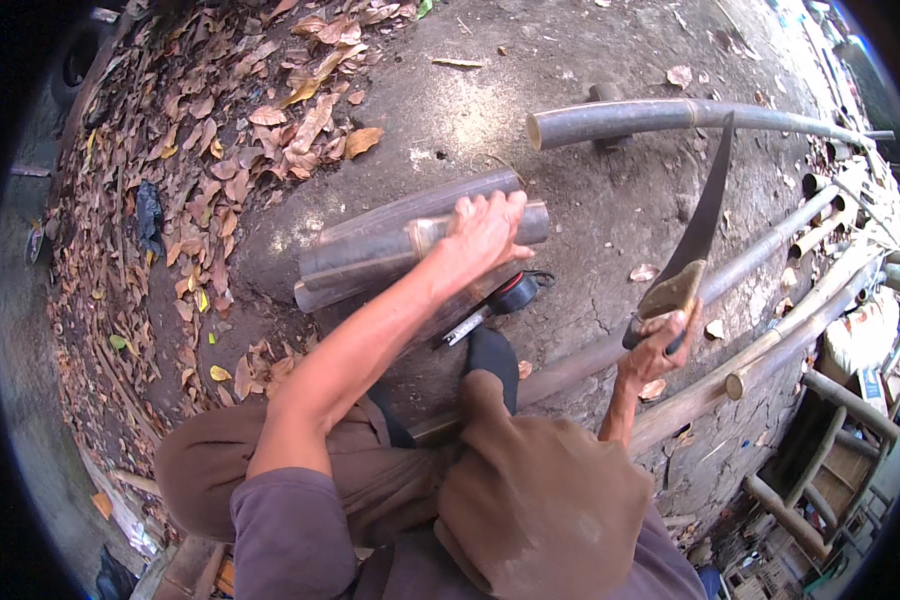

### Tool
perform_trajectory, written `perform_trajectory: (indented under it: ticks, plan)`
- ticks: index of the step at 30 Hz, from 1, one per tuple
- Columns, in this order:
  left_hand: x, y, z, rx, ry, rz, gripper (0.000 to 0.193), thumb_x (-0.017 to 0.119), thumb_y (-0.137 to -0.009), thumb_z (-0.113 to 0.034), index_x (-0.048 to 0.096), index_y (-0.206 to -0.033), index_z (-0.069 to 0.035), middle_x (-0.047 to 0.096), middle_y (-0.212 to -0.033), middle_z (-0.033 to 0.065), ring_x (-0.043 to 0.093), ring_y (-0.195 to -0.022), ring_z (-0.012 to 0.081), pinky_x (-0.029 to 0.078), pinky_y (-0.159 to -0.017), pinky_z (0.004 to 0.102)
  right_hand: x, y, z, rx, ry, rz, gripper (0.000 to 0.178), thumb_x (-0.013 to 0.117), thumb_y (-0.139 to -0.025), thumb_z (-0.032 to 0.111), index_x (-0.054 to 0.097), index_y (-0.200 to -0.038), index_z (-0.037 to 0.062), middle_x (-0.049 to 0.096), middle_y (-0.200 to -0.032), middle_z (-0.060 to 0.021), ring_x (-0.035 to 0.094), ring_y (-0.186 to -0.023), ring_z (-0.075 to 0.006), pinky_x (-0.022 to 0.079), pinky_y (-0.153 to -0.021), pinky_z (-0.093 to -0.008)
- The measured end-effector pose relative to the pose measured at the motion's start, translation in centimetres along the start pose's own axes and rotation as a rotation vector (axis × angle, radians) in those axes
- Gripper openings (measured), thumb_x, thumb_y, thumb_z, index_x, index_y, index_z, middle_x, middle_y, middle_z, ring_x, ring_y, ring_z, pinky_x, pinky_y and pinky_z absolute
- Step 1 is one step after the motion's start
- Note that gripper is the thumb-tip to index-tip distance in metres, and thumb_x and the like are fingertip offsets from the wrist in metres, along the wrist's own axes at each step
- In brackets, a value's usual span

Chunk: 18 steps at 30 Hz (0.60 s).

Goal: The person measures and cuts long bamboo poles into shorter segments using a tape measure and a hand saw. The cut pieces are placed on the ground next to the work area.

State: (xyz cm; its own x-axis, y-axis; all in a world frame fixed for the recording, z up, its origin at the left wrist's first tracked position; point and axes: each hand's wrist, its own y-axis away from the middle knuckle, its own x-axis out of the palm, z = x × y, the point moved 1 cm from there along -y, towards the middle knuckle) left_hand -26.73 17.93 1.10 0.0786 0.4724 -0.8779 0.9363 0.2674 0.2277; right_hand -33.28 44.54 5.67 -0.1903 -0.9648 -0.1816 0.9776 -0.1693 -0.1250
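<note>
Two short cut bamboo pieces lie side by side on the ground, a darker one behind [400, 208] and a nearer bamboo piece [370, 255]. My left hand [485, 232] is closed over the right end of the nearer piece, fingers curled round it. In my right hand [660, 340] is a handsaw [705, 215], gripped by its handle, its blade pointing up and away, apart from my left hand. A black and red round object [513, 291], perhaps a tape measure, lies near my foot, with a silver strip [466, 326] beside it.
A long bamboo pole [650, 117] rests at the far right on a short block [610, 140], sawdust [485, 125] left of its cut end. More bamboo poles [770, 355] lie to the right, near a bamboo frame [820, 470]. Dry leaves [210, 150] cover the left.
</note>
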Motion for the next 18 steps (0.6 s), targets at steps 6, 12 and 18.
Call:
perform_trajectory:
  ticks: [6,12,18]
  plan:
    - [2.7,2.4,-1.2,0.079,-0.050,-0.076,0.074,0.078,-0.076,-0.054,0.049,-0.124,-0.006,0.053,-0.115,0.0200,0.059,-0.109,0.0365,0.047,-0.085,0.0495,-1.1,1.5,-7.5,-0.295,0.585,0.225,0.060,0.059,-0.100,0.032,0.041,-0.148,0.0005,0.061,-0.119,-0.0246,0.062,-0.106,-0.0313,0.050,-0.091,-0.0441]
    - [-9.7,0.9,3.0,0.150,-0.091,0.245,0.060,0.063,-0.090,-0.055,0.053,-0.124,-0.006,0.060,-0.118,0.0197,0.061,-0.111,0.0361,0.053,-0.091,0.0468,5.6,3.5,-5.2,-0.248,0.572,0.584,0.063,0.054,-0.100,0.044,0.042,-0.150,0.0079,0.061,-0.111,-0.0233,0.057,-0.111,-0.0351,0.044,-0.100,-0.0411]
    - [-17.6,6.8,12.9,-0.065,-0.243,0.251,0.056,0.057,-0.095,-0.050,0.054,-0.124,-0.002,0.065,-0.110,0.0221,0.063,-0.108,0.0360,0.053,-0.086,0.0466,14.9,4.2,-0.6,0.009,0.701,1.016,0.063,0.045,-0.100,0.056,0.044,-0.148,0.0157,0.063,-0.122,-0.0303,0.059,-0.119,-0.0438,0.045,-0.100,-0.0469]
